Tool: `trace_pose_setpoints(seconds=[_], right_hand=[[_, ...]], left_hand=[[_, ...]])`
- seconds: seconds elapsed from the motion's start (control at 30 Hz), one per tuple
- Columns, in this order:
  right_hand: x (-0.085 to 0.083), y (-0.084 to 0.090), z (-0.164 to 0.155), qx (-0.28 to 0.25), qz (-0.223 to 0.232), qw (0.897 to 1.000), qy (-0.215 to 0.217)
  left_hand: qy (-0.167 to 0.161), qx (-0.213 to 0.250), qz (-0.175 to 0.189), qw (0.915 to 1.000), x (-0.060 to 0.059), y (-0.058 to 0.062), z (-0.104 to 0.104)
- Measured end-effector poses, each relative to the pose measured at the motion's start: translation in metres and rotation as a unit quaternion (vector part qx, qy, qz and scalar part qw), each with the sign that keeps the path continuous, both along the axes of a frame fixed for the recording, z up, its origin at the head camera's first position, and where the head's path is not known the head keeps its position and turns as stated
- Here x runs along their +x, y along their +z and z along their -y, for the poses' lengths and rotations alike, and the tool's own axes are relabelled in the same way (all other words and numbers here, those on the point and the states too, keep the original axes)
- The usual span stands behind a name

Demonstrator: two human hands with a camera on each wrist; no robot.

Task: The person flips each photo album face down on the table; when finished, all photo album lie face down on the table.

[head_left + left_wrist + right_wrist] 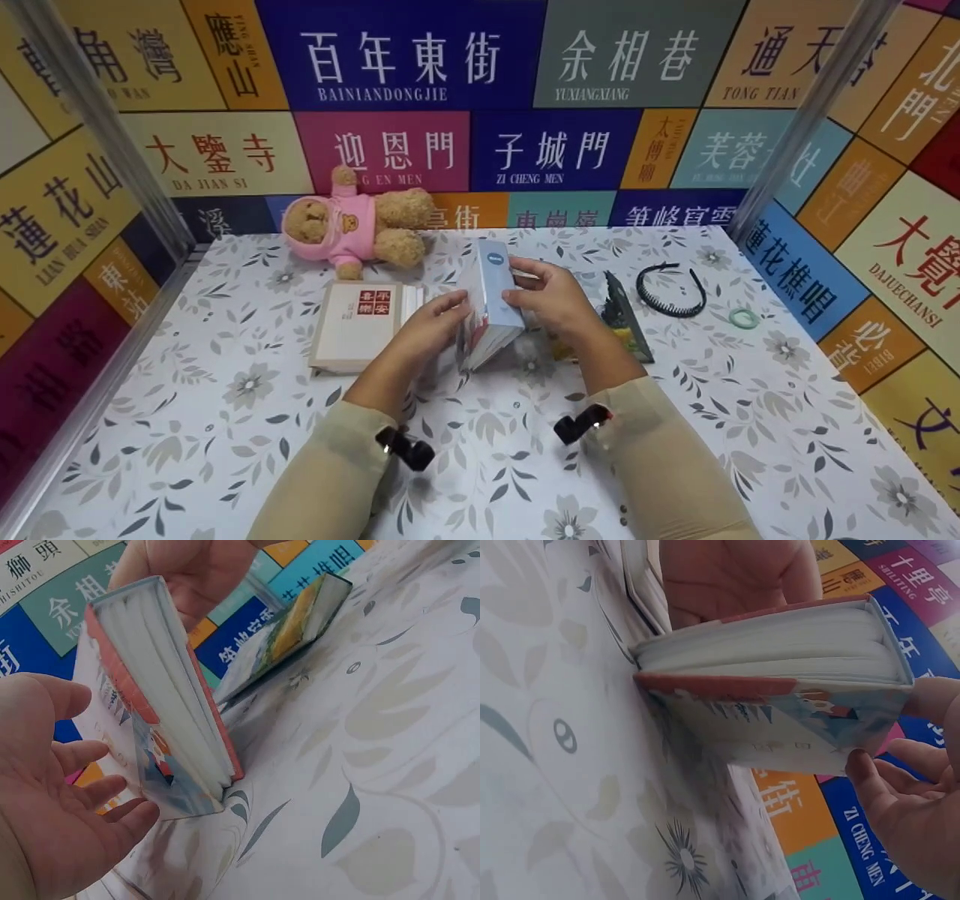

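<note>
A light blue book (491, 300) stands on its edge on the flower-print table (225, 435), pages toward me. My left hand (431, 322) lays relaxed, nearly straight fingers against its left cover; the left wrist view shows those fingers (112, 791) touching the picture cover of the book (161, 690). My right hand (559, 300) holds the other side, thumb at the spine and fingers on the cover. From the right wrist, one fingertip (859, 765) touches the cover of the book (780, 645).
A beige book (356, 322) lies flat left of my hands. A dark book (626, 319) with a green-yellow cover leans right of them. A teddy bear (352, 221) in pink lies at the back; a black headband (671, 289) and green ring (745, 318) lie to the right.
</note>
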State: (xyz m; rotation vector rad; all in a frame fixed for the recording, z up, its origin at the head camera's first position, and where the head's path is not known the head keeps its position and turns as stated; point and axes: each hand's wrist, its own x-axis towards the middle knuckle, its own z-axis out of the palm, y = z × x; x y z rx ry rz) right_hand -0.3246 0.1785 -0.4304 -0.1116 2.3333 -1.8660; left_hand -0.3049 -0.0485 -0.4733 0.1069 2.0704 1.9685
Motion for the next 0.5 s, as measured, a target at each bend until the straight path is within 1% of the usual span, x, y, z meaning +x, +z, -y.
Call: trace_pose_setpoints(seconds=[0.07,0.17,0.27,0.37,0.5], right_hand=[[-0.003,-0.002,-0.003,0.005,0.009,1.000,-0.005],[-0.006,-0.005,-0.007,0.010,0.022,1.000,-0.018],[-0.011,-0.011,-0.012,0.017,0.035,0.999,-0.035],[-0.016,-0.018,-0.016,0.025,0.048,0.997,-0.047],[-0.022,-0.028,-0.022,0.038,0.074,0.995,-0.051]], left_hand=[[0.005,0.007,0.003,1.0000,-0.001,-0.002,0.001],[0.013,0.001,0.003,0.9999,-0.003,-0.003,0.002],[0.021,-0.022,-0.009,0.9995,-0.004,-0.003,0.003],[0.028,-0.040,-0.013,0.9987,-0.004,-0.003,0.005],[0.031,-0.054,-0.010,0.9980,-0.003,-0.002,0.008]])
